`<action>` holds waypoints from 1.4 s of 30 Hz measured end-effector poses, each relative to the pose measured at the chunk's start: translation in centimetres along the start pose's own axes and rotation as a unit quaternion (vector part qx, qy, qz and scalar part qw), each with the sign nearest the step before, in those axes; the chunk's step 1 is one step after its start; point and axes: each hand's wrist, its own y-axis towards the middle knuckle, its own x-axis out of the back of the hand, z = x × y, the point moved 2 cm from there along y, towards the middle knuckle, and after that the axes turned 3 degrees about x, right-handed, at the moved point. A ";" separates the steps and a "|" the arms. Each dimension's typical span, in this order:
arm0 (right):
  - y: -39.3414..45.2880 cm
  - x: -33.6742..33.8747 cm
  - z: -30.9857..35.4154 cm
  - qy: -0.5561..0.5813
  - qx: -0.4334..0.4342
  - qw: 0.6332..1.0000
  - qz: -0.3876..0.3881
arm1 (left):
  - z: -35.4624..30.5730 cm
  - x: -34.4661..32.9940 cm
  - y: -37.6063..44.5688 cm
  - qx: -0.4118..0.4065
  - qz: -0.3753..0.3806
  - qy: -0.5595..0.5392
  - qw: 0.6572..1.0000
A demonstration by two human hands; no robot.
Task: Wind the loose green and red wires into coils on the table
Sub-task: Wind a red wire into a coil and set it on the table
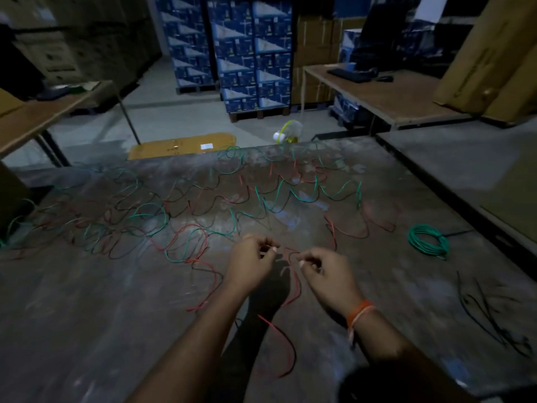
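A dim warehouse: a large scuffed table (116,315) fills the foreground, strewn with loose green wires (151,212) and red wires (186,231) looping and crossing over most of its far half. Behind it stand stacked blue cartons (255,53), their printing too blurred to read, and brown cardboard boxes (313,33); a side desk (401,100) at right carries a dark keyboard (350,74). One finished green coil (428,239) lies on the table at right, well apart from the tangle. At centre, the left hand (252,263) and right hand (328,271), fingers curled narrow, each pinch a thin red wire strand (292,253) between them, just above the tabletop; its slack trails toward the person. An orange thread band (359,312) circles the right wrist.
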 end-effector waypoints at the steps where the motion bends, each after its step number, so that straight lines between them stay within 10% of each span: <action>1: 0.3 0.9 -0.8 -0.010 -0.014 1.000 -0.025 | -0.4 -0.6 0.3 -0.004 0.006 -0.003 1.000; 10: 5.8 10.4 -7.7 -0.150 -0.119 0.956 -0.224 | -3.6 -5.7 2.7 0.017 -0.009 0.018 1.000; 25: 7.0 -1.5 -4.9 0.125 -0.036 0.982 0.134 | 1.6 1.2 -1.7 0.163 -0.167 0.156 0.960; 33: 2.8 -9.8 2.0 0.052 0.003 0.969 0.243 | 6.7 8.8 -5.3 0.273 -0.152 0.160 0.936; 42: -2.2 -19.6 7.2 0.110 -0.048 0.951 0.286 | 13.0 14.1 -9.3 0.333 0.048 0.080 0.938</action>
